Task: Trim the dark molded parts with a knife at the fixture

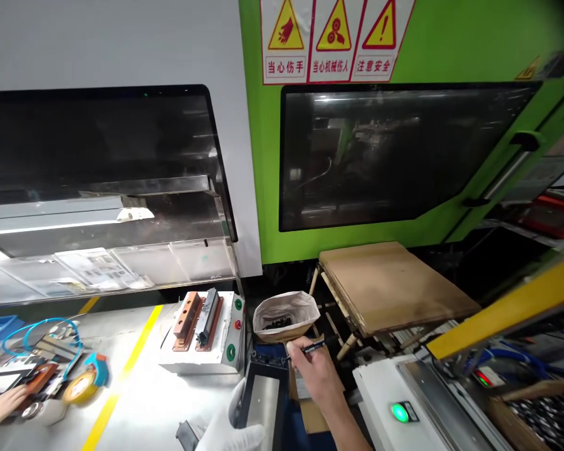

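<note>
Right hand: the bare right hand (313,378) is closed in a pen grip around a black pen (308,348), with the thumb and fingers pinching the barrel and the tip pointing left.

Left hand: the white-gloved left hand (230,426) sits at the bottom of the view, curled around the lower edge of a black-framed metal plate (266,407) and apparently holding it nearly upright. The exact grip is partly cut off by the frame edge.

Pen and plate: the pen tip is just above and to the right of the plate's top edge, near but apparently not touching it. The plate stands between the two hands.

Risk: if the pen slips or the hands close together carelessly, the tip could mark the plate's bare metal face. A loose gloved grip could let the plate tip or drop into the gap beside the surface.

Beside the hands: a paper-lined bag (285,316) holding small black parts stands just above the pen. Behind it, a cardboard-topped wooden stool (395,288) stands in front of the machine.

Surface: a white fixture with copper blocks (192,321) stands on the white surface (136,401), which has a yellow stripe. Further left, a co-worker's hand (2,407) rests near a roll of yellow tape (79,388).

Right: a white console with a lit green button (399,412) sits just beside the right forearm.
</note>
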`<state>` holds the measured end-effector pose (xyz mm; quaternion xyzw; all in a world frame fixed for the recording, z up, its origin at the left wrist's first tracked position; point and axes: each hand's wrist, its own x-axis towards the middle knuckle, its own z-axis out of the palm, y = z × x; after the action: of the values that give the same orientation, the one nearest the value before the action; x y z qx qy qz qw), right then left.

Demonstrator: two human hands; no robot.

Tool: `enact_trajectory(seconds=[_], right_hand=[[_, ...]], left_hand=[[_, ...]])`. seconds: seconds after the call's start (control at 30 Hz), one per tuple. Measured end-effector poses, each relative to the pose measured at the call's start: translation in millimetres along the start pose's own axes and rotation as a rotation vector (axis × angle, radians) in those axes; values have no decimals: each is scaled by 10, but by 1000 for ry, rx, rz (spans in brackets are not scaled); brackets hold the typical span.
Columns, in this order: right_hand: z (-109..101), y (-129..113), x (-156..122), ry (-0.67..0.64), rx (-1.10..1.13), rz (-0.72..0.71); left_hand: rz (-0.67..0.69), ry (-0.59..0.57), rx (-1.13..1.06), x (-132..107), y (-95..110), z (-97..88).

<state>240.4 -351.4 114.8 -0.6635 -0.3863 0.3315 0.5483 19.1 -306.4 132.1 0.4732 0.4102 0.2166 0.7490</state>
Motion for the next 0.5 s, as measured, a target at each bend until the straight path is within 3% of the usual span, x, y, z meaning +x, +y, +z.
enact_trajectory(seconds=[0.07,0.13,0.33,0.5], right_hand=[[-64,5,-6,137,10,22],[-102,-51,-9,194,48,17],[38,-416,-4,-52,66,-102],[181,-491,7,-138,63,-46]], left_hand=[[15,39,-10,-18,-15,35],[27,79,-19,-39,-33,39],[-8,48,7,-96,-24,-26],[22,-9,37,-30,-7,16]])
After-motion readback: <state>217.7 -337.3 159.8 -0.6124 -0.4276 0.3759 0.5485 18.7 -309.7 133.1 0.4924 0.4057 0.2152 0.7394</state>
